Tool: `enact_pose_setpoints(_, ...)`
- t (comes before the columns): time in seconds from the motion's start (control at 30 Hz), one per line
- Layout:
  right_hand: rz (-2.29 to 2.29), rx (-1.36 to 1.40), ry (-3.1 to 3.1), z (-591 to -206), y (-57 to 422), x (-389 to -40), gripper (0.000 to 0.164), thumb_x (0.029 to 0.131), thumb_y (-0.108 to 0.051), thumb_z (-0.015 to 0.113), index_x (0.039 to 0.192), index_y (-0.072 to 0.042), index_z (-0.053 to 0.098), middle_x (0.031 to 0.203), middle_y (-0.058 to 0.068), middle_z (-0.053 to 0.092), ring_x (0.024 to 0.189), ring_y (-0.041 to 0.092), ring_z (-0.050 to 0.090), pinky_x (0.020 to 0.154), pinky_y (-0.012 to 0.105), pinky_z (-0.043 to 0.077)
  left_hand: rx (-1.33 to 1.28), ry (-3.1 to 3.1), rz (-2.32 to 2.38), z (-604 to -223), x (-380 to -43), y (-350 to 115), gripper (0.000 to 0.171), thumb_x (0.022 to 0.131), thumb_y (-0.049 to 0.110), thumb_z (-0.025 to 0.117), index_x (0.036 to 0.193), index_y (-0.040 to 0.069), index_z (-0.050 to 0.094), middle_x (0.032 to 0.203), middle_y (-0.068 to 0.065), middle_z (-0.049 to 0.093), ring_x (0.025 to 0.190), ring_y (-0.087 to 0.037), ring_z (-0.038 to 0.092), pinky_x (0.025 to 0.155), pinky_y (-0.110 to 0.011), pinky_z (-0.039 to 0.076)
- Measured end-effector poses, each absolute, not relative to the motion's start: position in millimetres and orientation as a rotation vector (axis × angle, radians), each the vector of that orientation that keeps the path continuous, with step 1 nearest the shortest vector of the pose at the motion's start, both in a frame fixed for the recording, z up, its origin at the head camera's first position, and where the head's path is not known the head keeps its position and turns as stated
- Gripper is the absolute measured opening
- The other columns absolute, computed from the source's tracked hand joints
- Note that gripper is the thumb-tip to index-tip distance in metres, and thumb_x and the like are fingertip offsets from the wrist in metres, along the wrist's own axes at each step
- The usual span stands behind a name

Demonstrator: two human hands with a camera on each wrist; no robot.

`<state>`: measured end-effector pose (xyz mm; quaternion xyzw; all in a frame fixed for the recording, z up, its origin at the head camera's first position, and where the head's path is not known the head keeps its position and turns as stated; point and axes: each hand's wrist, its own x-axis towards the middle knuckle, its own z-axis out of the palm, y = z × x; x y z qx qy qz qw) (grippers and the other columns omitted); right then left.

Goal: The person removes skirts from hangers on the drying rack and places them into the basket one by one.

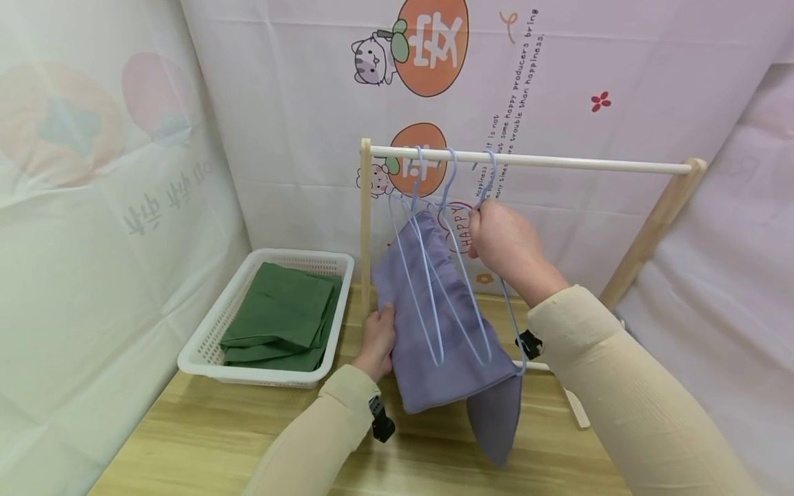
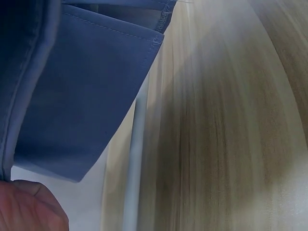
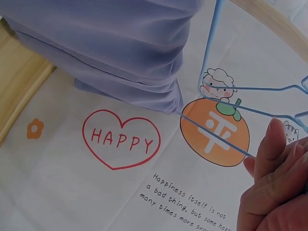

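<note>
A purple garment [image 1: 403,331] with stitched hems hangs in folds at the rack, one pointed flap drooping at its lower right. My left hand [image 1: 377,341] grips its left edge; in the left wrist view a fingertip [image 2: 31,207] shows against the cloth [image 2: 91,91]. Up near the rod, my right hand [image 1: 510,241] holds a light blue wire hanger [image 1: 493,164] just below its hook. The right wrist view shows the hanger's wire [image 3: 211,134] running from the curled fingers of the right hand [image 3: 276,192] into the purple cloth [image 3: 120,43].
Two more blue hangers [image 1: 451,169] hang from the white rod [image 1: 589,164] of a wooden rack [image 1: 657,220], in front of the purple cloth. Left of the rack, a white plastic basket [image 1: 207,372] holds folded green cloth [image 1: 282,306]. A printed curtain [image 1: 298,103] stands behind.
</note>
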<state>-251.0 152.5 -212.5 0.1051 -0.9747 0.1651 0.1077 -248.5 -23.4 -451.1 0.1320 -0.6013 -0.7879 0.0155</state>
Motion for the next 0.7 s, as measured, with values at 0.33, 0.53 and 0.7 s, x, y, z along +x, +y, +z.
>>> enact_pose_setpoints(0.33, 0.466, 0.314, -2.842, -210.9, 156.8, -251.3, 0.035, 0.103, -0.027, 0.026, 0.103, -0.006, 0.054, 0.069, -0.001, 0.067, 0.069, 0.025, 0.061, 0.067, 0.042, 0.045, 0.422, -1.868, -2.487, -453.9, -242.6, -23.8, 0.053, 0.102, 0.040, 0.043, 0.137, 0.001, 0.044, 0.130, -0.017, 0.047, 0.115, -0.028, 0.047, 0.099, -0.044, 0.039)
enact_pose_setpoints(0.53, 0.464, 0.310, -2.840, -210.1, 158.4, -250.3, 0.035, 0.103, -0.026, 0.026, 0.104, -0.005, 0.054, 0.069, 0.000, 0.067, 0.069, 0.025, 0.061, 0.068, 0.042, 0.045, 0.426, -1.854, -2.497, -456.4, -238.8, -22.3, 0.058, 0.102, 0.038, 0.042, 0.144, -0.002, 0.035, 0.141, -0.019, 0.039, 0.126, -0.032, 0.040, 0.107, -0.048, 0.033)
enact_pose_setpoints(0.7, 0.462, 0.304, -2.837, -210.2, 159.2, -249.9, 0.037, 0.103, -0.026, 0.025, 0.106, -0.004, 0.055, 0.069, 0.001, 0.067, 0.069, 0.025, 0.061, 0.066, 0.042, 0.045, 0.420, -1.836, -2.512, -460.2, -238.2, -21.9, 0.056, 0.103, 0.037, 0.042, 0.141, -0.004, 0.038, 0.140, -0.020, 0.040, 0.125, -0.032, 0.041, 0.106, -0.047, 0.033)
